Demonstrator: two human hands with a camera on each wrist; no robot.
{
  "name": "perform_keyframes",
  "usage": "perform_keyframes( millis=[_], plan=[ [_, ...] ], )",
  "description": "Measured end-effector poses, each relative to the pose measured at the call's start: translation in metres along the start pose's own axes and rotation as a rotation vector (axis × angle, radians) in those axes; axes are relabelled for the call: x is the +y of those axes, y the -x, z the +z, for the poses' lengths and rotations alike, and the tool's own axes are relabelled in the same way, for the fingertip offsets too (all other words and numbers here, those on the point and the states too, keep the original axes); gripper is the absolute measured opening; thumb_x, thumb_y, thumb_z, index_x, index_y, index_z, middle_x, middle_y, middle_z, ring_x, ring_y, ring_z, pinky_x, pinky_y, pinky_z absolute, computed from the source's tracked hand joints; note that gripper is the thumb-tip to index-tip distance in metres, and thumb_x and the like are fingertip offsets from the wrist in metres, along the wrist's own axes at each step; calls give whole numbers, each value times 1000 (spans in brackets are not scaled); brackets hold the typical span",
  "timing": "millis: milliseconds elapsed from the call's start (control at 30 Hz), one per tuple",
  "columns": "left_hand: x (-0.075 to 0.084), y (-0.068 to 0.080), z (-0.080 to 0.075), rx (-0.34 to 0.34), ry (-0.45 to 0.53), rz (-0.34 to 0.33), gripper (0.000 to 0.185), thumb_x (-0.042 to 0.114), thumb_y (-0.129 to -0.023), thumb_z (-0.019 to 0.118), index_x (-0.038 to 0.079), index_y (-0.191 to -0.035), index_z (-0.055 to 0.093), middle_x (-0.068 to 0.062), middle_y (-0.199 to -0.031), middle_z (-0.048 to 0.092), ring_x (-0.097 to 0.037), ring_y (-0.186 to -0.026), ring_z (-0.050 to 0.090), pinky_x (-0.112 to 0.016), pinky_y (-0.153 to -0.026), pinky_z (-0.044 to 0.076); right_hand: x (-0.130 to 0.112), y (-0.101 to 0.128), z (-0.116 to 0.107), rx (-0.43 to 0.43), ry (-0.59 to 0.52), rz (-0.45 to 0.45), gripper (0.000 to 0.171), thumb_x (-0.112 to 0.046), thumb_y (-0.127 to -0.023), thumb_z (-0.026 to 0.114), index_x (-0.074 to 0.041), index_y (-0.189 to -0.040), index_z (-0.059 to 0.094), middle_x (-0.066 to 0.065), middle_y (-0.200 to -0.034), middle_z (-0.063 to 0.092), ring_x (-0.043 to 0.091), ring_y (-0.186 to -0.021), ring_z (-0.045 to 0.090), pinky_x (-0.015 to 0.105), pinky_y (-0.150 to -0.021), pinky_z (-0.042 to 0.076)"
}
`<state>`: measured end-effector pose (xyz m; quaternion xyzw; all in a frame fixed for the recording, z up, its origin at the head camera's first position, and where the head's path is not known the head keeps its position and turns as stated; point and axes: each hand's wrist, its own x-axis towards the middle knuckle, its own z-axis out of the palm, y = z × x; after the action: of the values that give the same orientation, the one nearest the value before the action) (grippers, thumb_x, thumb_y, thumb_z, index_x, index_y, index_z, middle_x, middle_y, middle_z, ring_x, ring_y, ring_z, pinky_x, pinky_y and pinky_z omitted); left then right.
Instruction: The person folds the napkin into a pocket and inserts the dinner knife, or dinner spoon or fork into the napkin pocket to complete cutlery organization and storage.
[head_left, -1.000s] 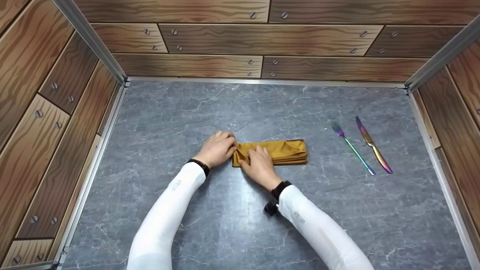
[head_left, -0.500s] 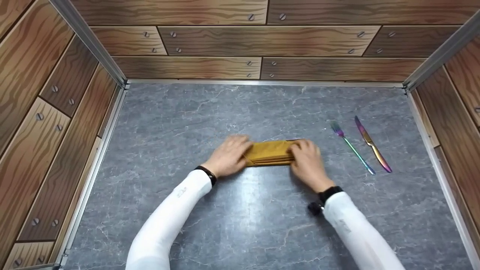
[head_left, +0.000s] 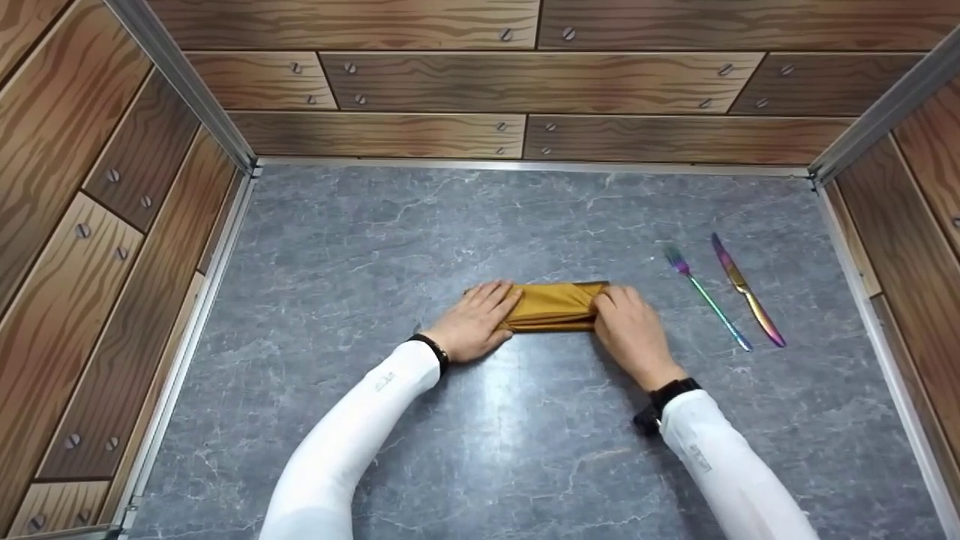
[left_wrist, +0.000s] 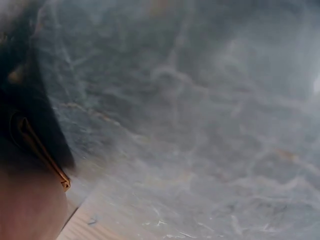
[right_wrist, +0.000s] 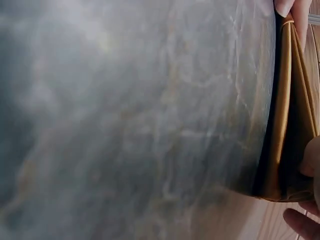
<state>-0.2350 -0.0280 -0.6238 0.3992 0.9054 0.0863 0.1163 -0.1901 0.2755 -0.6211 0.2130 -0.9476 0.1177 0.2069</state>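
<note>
A mustard-brown cloth napkin (head_left: 553, 304), folded into a long narrow strip, lies on the grey marbled surface between both hands. My left hand (head_left: 474, 321) rests flat over its left end, fingers stretched out and covering that part. At the other end, my right hand (head_left: 634, 334) pinches the upper layer near the corner. In the right wrist view, the napkin (right_wrist: 282, 110) shows a raised flap with the thumb (right_wrist: 312, 159) tucked against it. Only a thin edge of the napkin (left_wrist: 42, 152) appears in the left wrist view.
To the right lie a rainbow-coloured fork (head_left: 705, 296) and a matching table knife (head_left: 742, 289), roughly side by side. Wood-patterned panels (head_left: 540, 82) wall the grey surface (head_left: 375, 225) at the back and on both sides.
My right hand has moved from the napkin's left part to its right end and now pinches there. The left hand has shifted right and flattened onto the napkin.
</note>
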Motion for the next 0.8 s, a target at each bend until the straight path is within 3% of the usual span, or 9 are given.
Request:
perform_keyframes(
  millis=[133, 333, 567, 700, 800],
  plan=[
    [-4, -1, 0, -28, -4, 14, 68, 43, -107, 36, 15, -162, 6, -10, -169, 5, -27, -156, 3, -44, -127, 4, 0, 6, 0, -66, -6, -3, 13, -2, -86, 61, -6, -97, 65, 12, -100, 62, 33, -93, 58, 46, -67, 56],
    [-8, -1, -3, -64, -75, 33, 64, 41, -107, 33, 20, -162, 7, -7, -169, 3, -25, -156, 3, -42, -127, 5, -1, 13, 2, -175, -19, -35, 14, -1, -85, 64, -4, -98, 64, 11, -99, 61, 31, -94, 57, 45, -74, 56],
    [1, -3, -1, -39, -45, -79, 66, 51, -107, 22, 17, -162, 8, -5, -169, 6, -23, -156, 4, -45, -127, 4, -5, 7, -7, -222, -40, -119, 9, -10, -82, 66, -11, -91, 68, 6, -94, 63, 28, -88, 55, 44, -79, 47],
    [6, -9, -1, -9, -62, -143, 65, 51, -107, 18, 16, -162, 10, -5, -169, 7, -23, -156, 4, -46, -127, 2, -10, -5, -13, -186, -76, -43, 14, -22, -90, 63, -12, -92, 71, 7, -99, 65, 29, -94, 55, 45, -85, 43],
    [7, -16, -4, -13, -89, -171, 63, 50, -108, 18, 20, -162, 8, -2, -169, 6, -22, -156, 1, -45, -127, -1, -14, -21, -14, -180, -109, 50, 23, -26, -98, 57, -10, -106, 72, 12, -115, 65, 33, -109, 55, 49, -97, 43]
  ],
)
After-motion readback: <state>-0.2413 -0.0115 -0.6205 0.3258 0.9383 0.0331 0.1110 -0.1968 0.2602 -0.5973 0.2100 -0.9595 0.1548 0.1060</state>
